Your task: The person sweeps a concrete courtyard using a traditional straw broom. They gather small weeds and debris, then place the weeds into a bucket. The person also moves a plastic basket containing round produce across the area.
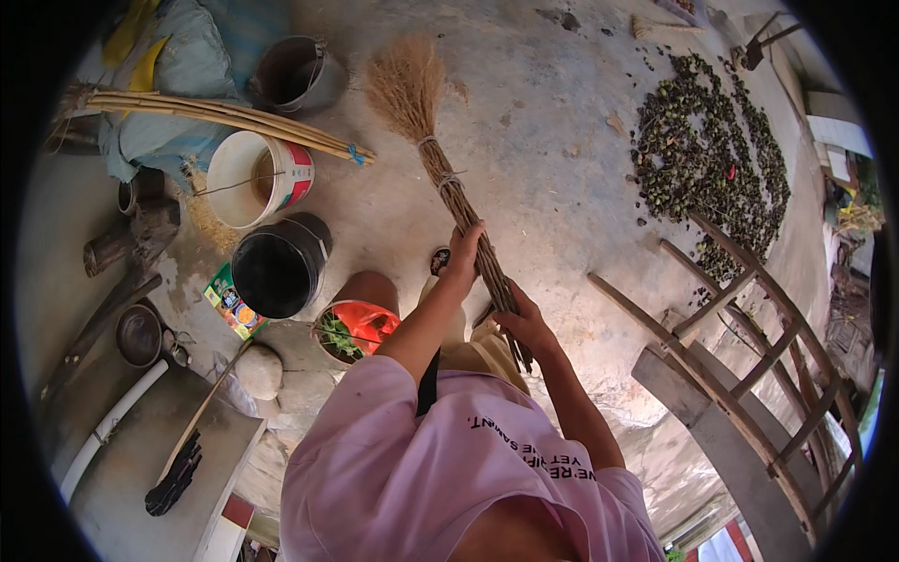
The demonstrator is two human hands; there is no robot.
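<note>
Through my head feed, both of my hands are on the long twig broom [459, 199], apart from each other: the left hand [464, 251] is wrapped around the middle of the stick bundle, and the right hand [527, 317] is closed near its butt end. The broom slants across the view in front of my body, its bushy bristle head [407, 84] pointing away over the concrete floor [552, 159]. I can't tell whether the bristles touch the ground.

My main worry is the reach of that head. A wide swing to my left could knock the bamboo poles [225, 117] or catch the white bucket [225, 178] and tip it over. On the right, a careless stroke could scatter the broad patch of dark, pod-like pieces [721, 169], while the wooden ladder [712, 391] could snag the sticks or bump my right elbow. The tub with the red liner and green leaves [375, 290] stands near my left forearm, so stepping back without looking might upset it. The bundle seems to be held by thin bands; if my grip loosened and one band slipped, I judge the twigs could splay or twist.
</note>
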